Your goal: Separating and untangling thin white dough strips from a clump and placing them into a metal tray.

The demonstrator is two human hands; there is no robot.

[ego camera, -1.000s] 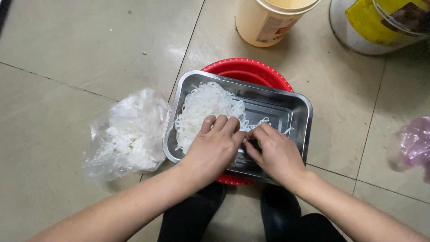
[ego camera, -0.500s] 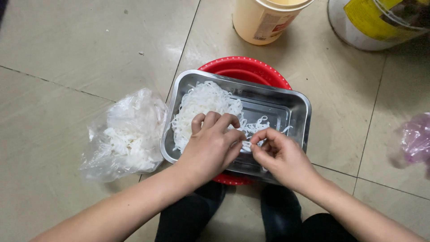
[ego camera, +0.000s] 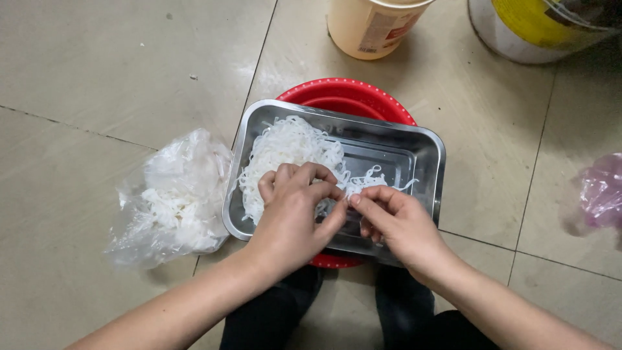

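Note:
A rectangular steel tray (ego camera: pixel 427 152) rests on a red round basin (ego camera: pixel 343 94) on the tiled floor. A heap of white noodle strands (ego camera: pixel 288 146) fills the tray's left half. My left hand (ego camera: pixel 295 214) is curled over the near part of the heap, fingers pinching strands. My right hand (ego camera: pixel 395 223) meets it from the right, thumb and forefinger pinching the same strands, which trail off to the right inside the tray.
A clear plastic bag (ego camera: pixel 172 198) with more white noodles lies on the floor left of the tray. A cream bucket (ego camera: pixel 376 26) and a white-and-yellow bucket (ego camera: pixel 538 26) stand behind. A pinkish plastic bag (ego camera: pixel 602 194) sits at the right edge. My dark-trousered legs are below.
My hands have drawn together over the near middle of the tray, fingertips now meeting on a few strands. The left hand's fingers have curled in.

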